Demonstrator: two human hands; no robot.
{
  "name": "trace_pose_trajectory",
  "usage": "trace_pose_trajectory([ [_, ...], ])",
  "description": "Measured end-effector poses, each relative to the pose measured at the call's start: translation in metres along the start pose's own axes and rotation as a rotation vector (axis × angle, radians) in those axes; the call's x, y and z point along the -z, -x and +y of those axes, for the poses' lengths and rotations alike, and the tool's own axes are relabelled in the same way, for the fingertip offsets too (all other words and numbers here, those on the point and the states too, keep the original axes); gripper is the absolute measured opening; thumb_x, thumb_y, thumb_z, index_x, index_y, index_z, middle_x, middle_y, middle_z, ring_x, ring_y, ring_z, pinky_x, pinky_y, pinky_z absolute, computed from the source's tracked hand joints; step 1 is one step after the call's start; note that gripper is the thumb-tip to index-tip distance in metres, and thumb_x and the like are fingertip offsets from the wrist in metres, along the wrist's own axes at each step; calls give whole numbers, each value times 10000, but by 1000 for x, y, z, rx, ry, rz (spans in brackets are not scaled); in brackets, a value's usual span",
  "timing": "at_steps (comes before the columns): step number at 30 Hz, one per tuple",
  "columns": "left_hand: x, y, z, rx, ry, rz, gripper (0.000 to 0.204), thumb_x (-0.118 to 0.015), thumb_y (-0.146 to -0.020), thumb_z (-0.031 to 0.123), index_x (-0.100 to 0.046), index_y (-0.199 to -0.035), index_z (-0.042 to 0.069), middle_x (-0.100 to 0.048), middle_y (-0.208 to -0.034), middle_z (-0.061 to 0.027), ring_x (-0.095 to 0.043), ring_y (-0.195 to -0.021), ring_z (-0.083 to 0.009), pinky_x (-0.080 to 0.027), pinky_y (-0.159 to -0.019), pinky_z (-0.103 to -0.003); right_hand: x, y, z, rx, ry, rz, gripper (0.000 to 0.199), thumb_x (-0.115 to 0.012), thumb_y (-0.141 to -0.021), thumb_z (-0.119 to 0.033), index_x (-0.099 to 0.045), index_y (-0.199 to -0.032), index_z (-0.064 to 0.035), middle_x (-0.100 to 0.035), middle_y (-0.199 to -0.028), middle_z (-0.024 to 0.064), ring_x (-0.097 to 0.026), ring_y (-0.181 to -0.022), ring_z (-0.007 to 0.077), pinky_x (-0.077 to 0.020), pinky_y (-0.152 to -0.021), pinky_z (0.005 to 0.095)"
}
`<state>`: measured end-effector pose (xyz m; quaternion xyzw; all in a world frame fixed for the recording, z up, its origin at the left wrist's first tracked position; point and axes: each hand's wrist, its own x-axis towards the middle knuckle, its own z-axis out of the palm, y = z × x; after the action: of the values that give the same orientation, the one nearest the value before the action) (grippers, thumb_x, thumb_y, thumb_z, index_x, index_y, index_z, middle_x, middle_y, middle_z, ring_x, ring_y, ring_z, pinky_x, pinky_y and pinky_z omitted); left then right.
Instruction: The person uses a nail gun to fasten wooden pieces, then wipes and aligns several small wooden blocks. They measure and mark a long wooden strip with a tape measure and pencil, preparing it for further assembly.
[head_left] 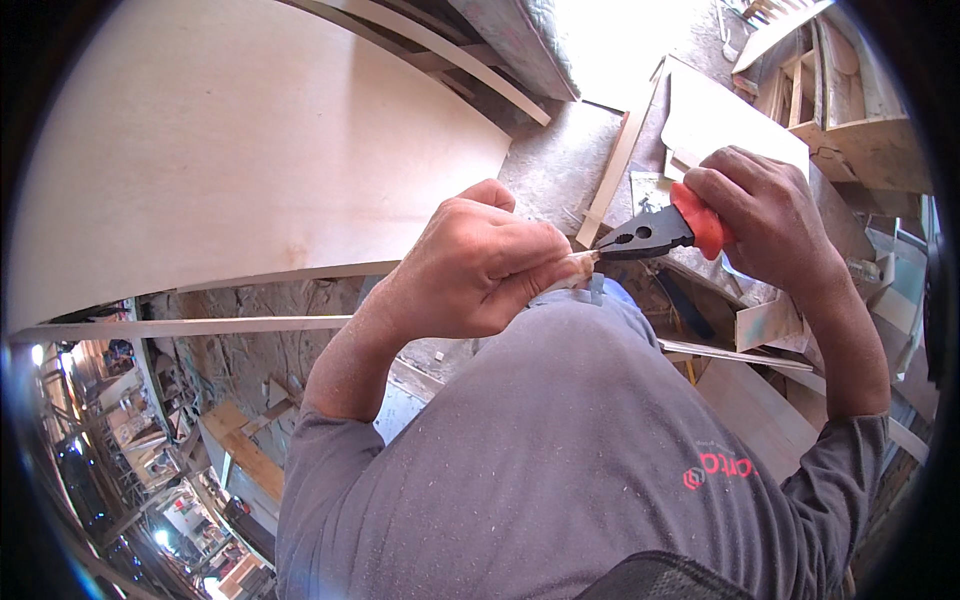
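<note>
In front of my chest, my left hand (490, 258) is closed, its thumb and fingers pinching a small pale piece (584, 262) that looks like wood. Most of that piece is hidden by the fingers. Wrapped round the red grips of a pair of dark pliers (655, 234) is my right hand (765, 215). The pliers point left, and their jaw tips meet the end of the pale piece beside my left fingertips. Whether the tips grip something thin there is too small to tell.
A large pale board (230, 140) spreads across the far left, with a long wooden strip (200, 327) under its near edge. A wooden batten (622, 165) lies beyond my hands. Wooden frames (840, 85) stand at the far right. Offcuts (245, 445) litter the lower left.
</note>
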<state>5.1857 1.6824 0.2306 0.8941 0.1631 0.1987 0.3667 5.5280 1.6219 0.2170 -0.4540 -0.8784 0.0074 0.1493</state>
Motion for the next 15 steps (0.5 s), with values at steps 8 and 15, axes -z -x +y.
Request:
trace_pose_trajectory([
  [8, 57, 53, -16, 543, 186, 478, 125, -671, -980, 73, -740, -898, 9, -690, -798, -40, -625, -763, -113, -502, -687, -289, 44, 62, 107, -813, -172, -156, 186, -709, -950, -148, -689, -1089, -25, -716, -926, 132, -684, -825, 274, -533, -750, 386],
  [15, 14, 34, -58, 463, 368, 634, 202, -632, -1040, 146, -714, -921, 4, -589, -723, 49, -462, -627, -9, -346, -528, -209, -142, 40, 18, -844, -738, -469, 201, -702, -930, -122, -731, -1108, -33, -726, -888, 92, -662, -794, 167, -534, -764, 347],
])
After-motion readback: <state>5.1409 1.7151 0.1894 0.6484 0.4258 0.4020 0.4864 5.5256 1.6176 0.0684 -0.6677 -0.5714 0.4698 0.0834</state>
